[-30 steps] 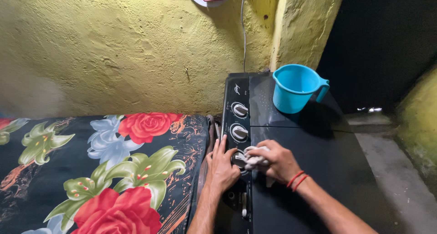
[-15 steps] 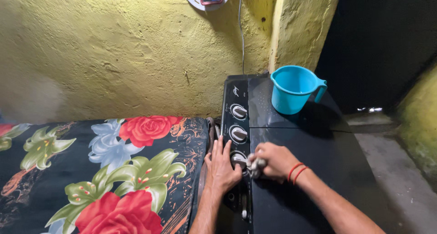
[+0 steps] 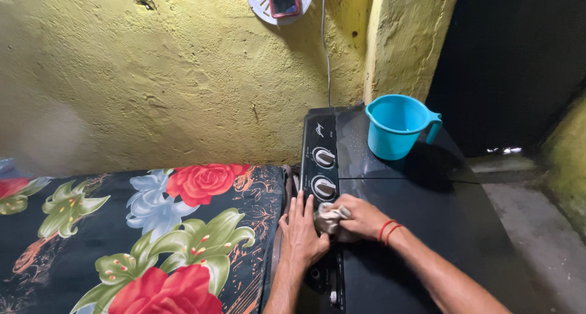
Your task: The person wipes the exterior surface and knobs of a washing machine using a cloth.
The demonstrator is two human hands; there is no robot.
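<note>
Yellow rough wall behind black washing machine [image 3: 427,228]; right hand [image 3: 360,218] fingers closed round bunched cloth [image 3: 329,217], now pushed left over the nearest knob versus a second ago; left hand [image 3: 302,231] flat, fingers spread beside the control panel [image 3: 321,144]; blue mug [image 3: 395,126] behind

— Warm, hard light from above, brightest on the yellow wall [image 3: 152,76]. Black beyond the doorway [image 3: 519,57] (nothing readable there).

— Sharp shadow right of the blue mug [image 3: 397,126]; faint sheen on the black machine top [image 3: 439,210]. Bowed at the edges; soft smear at left on the wall.
</note>
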